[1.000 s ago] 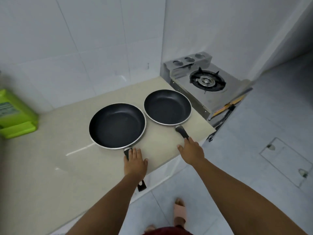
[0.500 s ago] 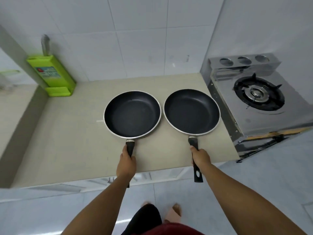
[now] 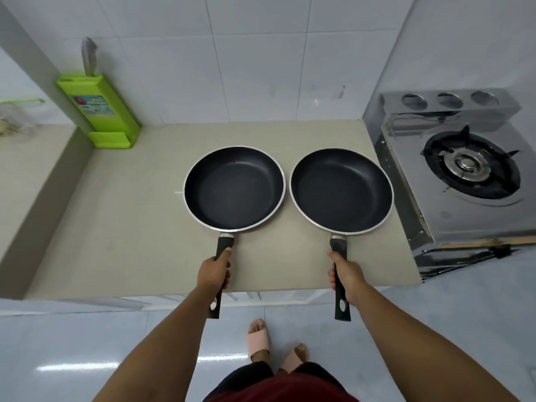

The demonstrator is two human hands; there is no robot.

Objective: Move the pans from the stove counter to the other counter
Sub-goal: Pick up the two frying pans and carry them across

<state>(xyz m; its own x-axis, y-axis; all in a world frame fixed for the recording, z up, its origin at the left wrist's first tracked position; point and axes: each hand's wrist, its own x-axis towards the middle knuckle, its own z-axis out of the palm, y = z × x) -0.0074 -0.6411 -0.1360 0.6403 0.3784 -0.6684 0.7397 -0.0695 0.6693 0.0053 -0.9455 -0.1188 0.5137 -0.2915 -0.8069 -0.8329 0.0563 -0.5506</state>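
Two black non-stick frying pans with silver rims sit side by side on the beige counter (image 3: 121,216), handles pointing toward me over the front edge. My left hand (image 3: 214,272) is closed around the black handle of the left pan (image 3: 234,187). My right hand (image 3: 346,275) is closed around the black handle of the right pan (image 3: 341,190). The two rims nearly touch. Whether the pans rest on the counter or are slightly raised is unclear.
A steel gas stove (image 3: 471,169) with one burner stands right of the counter. A green knife holder (image 3: 100,111) with a knife in it leans in the back left corner. A second beige counter (image 3: 26,169) runs off to the left. Tiled walls stand behind.
My hands went from resting on the handles to gripping them. The view swung to face the counter squarely, and the pans now lie parallel with handles toward me.
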